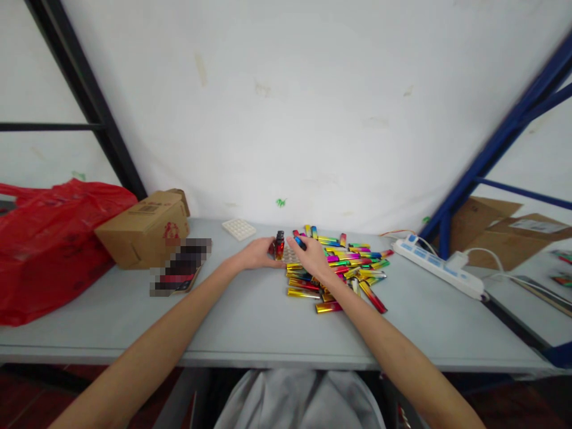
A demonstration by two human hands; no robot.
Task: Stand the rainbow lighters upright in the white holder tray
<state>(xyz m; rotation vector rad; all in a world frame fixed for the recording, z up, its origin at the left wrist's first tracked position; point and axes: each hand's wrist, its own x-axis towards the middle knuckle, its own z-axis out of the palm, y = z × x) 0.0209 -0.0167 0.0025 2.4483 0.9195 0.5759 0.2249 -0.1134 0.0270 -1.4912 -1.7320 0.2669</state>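
Near the wall, a pale gridded tray (pixel 290 257) lies on the table, partly covered by my hands. A few lighters with dark tops and red bodies (pixel 279 245) stand upright at its left end. My left hand (pixel 257 254) is closed around that end, thumb along the near side; its other fingers are partly hidden behind the lighters. Over the tray's right part, my right hand (pixel 313 257) pinches a blue lighter (pixel 300 242), held tilted with its dark end showing. Under and beside my right wrist spreads a loose pile of shiny multicoloured lighters (pixel 373 297).
Another pale gridded tray (pixel 239 229) lies by the wall. Leftward are a pixelated flat object (pixel 181 268), a cardboard box (pixel 147 229) and a red plastic bag (pixel 53 250). A white power strip (pixel 438 268) with cables is at the right, near a blue frame post (pixel 444 232).
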